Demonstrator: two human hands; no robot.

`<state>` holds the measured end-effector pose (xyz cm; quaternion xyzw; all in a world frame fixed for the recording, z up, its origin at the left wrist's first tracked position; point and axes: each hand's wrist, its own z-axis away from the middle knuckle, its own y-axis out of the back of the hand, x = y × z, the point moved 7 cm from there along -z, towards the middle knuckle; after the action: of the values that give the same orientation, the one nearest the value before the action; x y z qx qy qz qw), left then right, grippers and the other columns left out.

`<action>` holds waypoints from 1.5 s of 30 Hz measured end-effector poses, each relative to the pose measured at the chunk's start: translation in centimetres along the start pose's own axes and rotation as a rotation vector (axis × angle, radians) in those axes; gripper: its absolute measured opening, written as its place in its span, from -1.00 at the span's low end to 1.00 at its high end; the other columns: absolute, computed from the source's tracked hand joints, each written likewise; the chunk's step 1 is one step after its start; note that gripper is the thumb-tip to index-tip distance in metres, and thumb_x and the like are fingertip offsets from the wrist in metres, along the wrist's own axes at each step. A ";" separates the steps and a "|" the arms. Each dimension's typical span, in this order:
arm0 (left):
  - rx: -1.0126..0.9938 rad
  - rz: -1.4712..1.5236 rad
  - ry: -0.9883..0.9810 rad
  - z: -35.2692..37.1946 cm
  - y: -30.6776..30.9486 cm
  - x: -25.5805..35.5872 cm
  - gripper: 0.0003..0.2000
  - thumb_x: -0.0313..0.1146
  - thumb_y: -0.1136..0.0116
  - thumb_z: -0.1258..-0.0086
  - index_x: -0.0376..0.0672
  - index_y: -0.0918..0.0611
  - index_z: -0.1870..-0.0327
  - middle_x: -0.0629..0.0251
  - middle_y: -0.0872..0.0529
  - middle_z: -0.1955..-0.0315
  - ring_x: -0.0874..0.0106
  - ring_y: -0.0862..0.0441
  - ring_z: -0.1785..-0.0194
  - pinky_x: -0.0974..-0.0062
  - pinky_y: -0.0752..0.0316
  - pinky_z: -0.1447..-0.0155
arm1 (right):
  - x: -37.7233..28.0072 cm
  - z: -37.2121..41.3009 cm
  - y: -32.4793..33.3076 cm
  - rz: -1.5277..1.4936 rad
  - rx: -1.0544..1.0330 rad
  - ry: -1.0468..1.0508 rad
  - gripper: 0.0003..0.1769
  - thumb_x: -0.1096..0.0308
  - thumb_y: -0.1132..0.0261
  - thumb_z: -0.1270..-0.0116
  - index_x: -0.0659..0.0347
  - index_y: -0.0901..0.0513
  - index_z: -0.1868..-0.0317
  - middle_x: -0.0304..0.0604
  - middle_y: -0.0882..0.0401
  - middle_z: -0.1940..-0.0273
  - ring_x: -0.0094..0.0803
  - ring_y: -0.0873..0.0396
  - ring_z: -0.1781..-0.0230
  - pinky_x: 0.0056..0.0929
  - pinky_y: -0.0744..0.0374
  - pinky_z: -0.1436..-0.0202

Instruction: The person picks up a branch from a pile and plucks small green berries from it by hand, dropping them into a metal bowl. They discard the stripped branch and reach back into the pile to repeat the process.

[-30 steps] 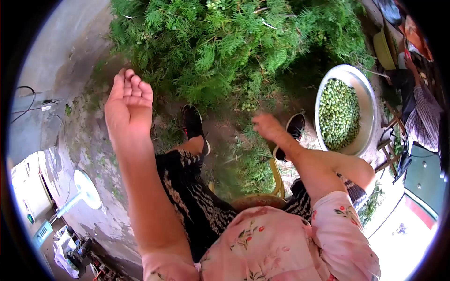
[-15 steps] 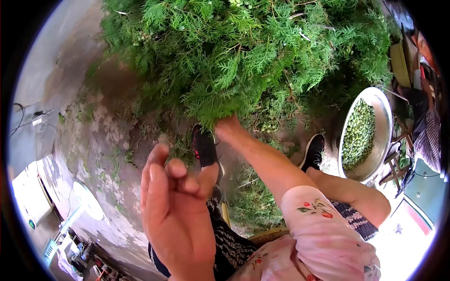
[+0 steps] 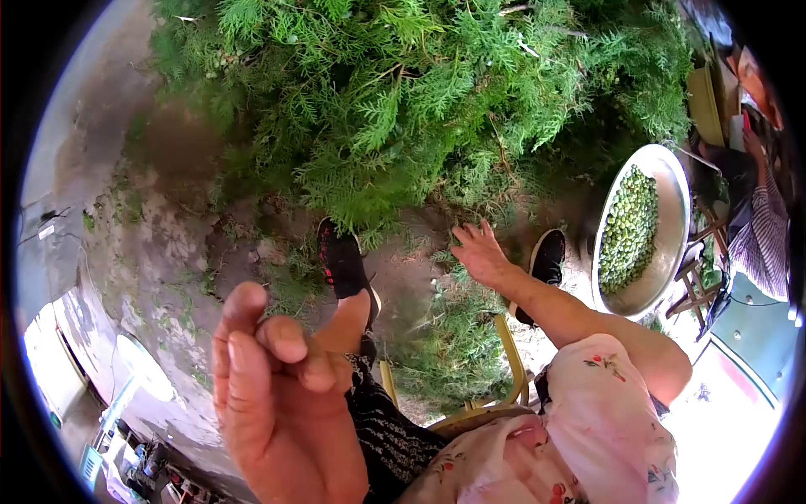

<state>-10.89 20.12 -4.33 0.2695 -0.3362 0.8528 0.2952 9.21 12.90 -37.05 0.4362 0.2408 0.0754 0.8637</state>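
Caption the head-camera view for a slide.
Right hand spread open beside a heap of green branches, left hand near the camera, metal basin of green berries alongside.

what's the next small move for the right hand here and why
Probably reach the right hand forward and grip a sprig of the feathery green branch pile: it is open, fingers spread, at the foliage's edge, while the left hand is raised near the camera, curled, holding nothing visible.

Shiny metal basin [image 3: 674,227], feathery green branches [image 3: 420,101], rough mottled concrete ground [image 3: 159,244], floral cloth sleeve [image 3: 604,403]
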 end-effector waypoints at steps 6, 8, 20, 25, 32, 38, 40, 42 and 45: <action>-0.130 0.037 -0.053 -0.1 -1.5 1.4 -0.69 -0.35 0.20 -0.50 -0.29 -0.28 -0.18 0.33 -0.42 0.34 0.54 -0.35 0.38 0.59 -0.33 0.28 | -8.4 -8.4 2.3 -0.100 0.399 0.195 -0.62 0.49 -0.13 -0.07 0.28 -0.50 0.04 -0.03 -0.33 -0.16 -0.04 -0.26 -0.18 0.02 -0.30 -0.19; -0.182 0.039 -0.008 -0.4 -1.6 1.3 -0.70 -0.35 0.15 -0.47 -0.25 -0.30 -0.14 0.34 -0.43 0.32 0.51 -0.35 0.34 0.54 -0.31 0.23 | -10.9 -11.1 1.7 -0.112 0.394 0.156 -0.57 0.51 -0.11 -0.08 0.26 -0.47 -0.03 -0.03 -0.31 -0.20 -0.03 -0.23 -0.20 -0.01 -0.27 -0.23; -0.203 0.024 -0.004 0.1 -1.4 1.8 -0.69 -0.34 0.25 -0.51 -0.28 -0.24 -0.18 0.32 -0.41 0.32 0.51 -0.34 0.37 0.54 -0.32 0.25 | -6.5 -2.0 -1.5 -0.016 0.072 0.066 -0.59 0.48 -0.23 0.03 0.33 -0.50 0.08 0.04 -0.25 -0.18 0.01 -0.20 -0.23 0.05 -0.25 -0.27; -0.192 0.035 -0.018 -0.1 -1.3 2.2 -0.69 -0.35 0.25 -0.51 -0.29 -0.24 -0.18 0.31 -0.40 0.32 0.52 -0.32 0.36 0.56 -0.30 0.24 | -9.7 -7.1 -0.2 -0.024 0.289 0.151 -0.61 0.52 -0.18 -0.01 0.36 -0.50 0.06 0.03 -0.29 -0.18 -0.07 -0.21 -0.24 -0.20 -0.32 -0.27; -0.192 0.025 -0.045 -0.5 -1.1 2.8 -0.68 -0.35 0.24 -0.51 -0.30 -0.25 -0.19 0.32 -0.41 0.34 0.53 -0.33 0.37 0.55 -0.31 0.26 | -10.4 -4.2 -2.6 -0.092 0.194 0.325 -0.69 0.44 -0.22 0.05 0.29 -0.62 0.22 -0.03 -0.39 -0.09 -0.08 -0.26 -0.19 -0.13 -0.26 -0.28; -0.310 -0.009 0.092 -0.2 -1.9 2.1 -0.77 -0.37 0.04 -0.42 -0.18 -0.36 -0.03 0.35 -0.44 0.29 0.48 -0.32 0.28 0.46 -0.26 0.14 | -3.3 -5.2 2.7 -0.045 0.294 -0.095 -0.46 0.37 -0.22 -0.03 0.26 -0.48 -0.10 0.00 -0.36 -0.16 -0.03 -0.25 -0.22 -0.05 -0.27 -0.25; -0.297 0.001 0.103 -0.2 -2.2 2.0 -0.77 -0.38 0.05 -0.42 -0.19 -0.36 -0.03 0.35 -0.43 0.29 0.48 -0.31 0.28 0.47 -0.25 0.14 | -2.8 -8.4 3.7 0.034 0.265 -0.114 -0.42 0.39 -0.23 -0.05 0.23 -0.42 -0.17 0.01 -0.33 -0.18 -0.02 -0.25 -0.22 -0.03 -0.29 -0.23; -0.296 -0.005 0.107 -0.2 -2.4 1.9 -0.78 -0.38 0.05 -0.42 -0.19 -0.36 -0.02 0.36 -0.42 0.30 0.49 -0.30 0.29 0.47 -0.24 0.14 | -2.5 -10.6 4.2 0.062 0.094 -0.148 -0.42 0.41 -0.22 -0.07 0.23 -0.40 -0.18 0.01 -0.30 -0.19 -0.02 -0.21 -0.24 -0.03 -0.29 -0.25; -0.300 -0.015 0.108 -0.2 -2.9 1.8 -0.77 -0.38 0.05 -0.42 -0.19 -0.35 -0.02 0.38 -0.41 0.29 0.50 -0.28 0.30 0.49 -0.22 0.16 | -1.7 -10.6 4.2 0.056 -0.097 -0.193 -0.47 0.44 -0.22 -0.08 0.25 -0.42 -0.13 0.00 -0.26 -0.21 -0.02 -0.15 -0.29 -0.05 -0.26 -0.29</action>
<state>-10.20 22.59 -2.11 0.1788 -0.4414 0.8040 0.3560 2.92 22.48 -38.44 0.4057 0.1405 0.0687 0.9005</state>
